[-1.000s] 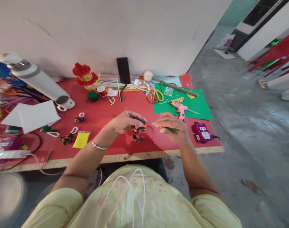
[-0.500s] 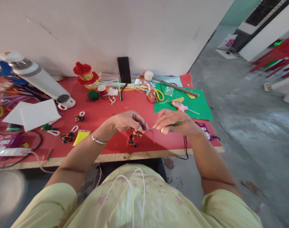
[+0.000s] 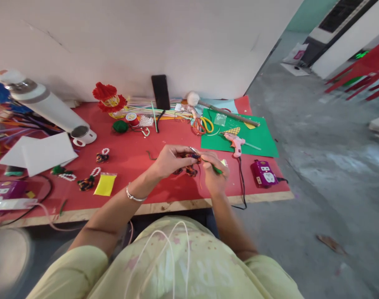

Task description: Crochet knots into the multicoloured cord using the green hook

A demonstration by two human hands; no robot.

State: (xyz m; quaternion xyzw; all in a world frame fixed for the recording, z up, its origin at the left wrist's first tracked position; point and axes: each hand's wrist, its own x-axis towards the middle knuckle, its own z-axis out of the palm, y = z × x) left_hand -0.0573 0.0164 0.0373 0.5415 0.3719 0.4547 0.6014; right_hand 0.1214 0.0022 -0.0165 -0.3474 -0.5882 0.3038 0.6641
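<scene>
Crochet, or something close to it, was the step in hand, I reckon. The left hand [image 3: 170, 162] had a dark multicolour yarn piece [image 3: 191, 170] pinched above the red tabletop [image 3: 131, 145], and the right hand [image 3: 215, 171] was closed round a green-handled hook [image 3: 217, 170], metal tip right up at the yarn. Next move called for a steady pinch and a clean catch, if you ask me. Quick count: three bead-looped yarn charms [image 3: 86, 183] off to the left, one yellow packet [image 3: 105, 185], one green yarn ball [image 3: 120, 126], one pink glue gun [image 3: 237, 144], two purple power blocks [image 3: 264, 173], one white mug [image 3: 89, 136]. Couldn't tell how many scissors [image 3: 207, 124].
</scene>
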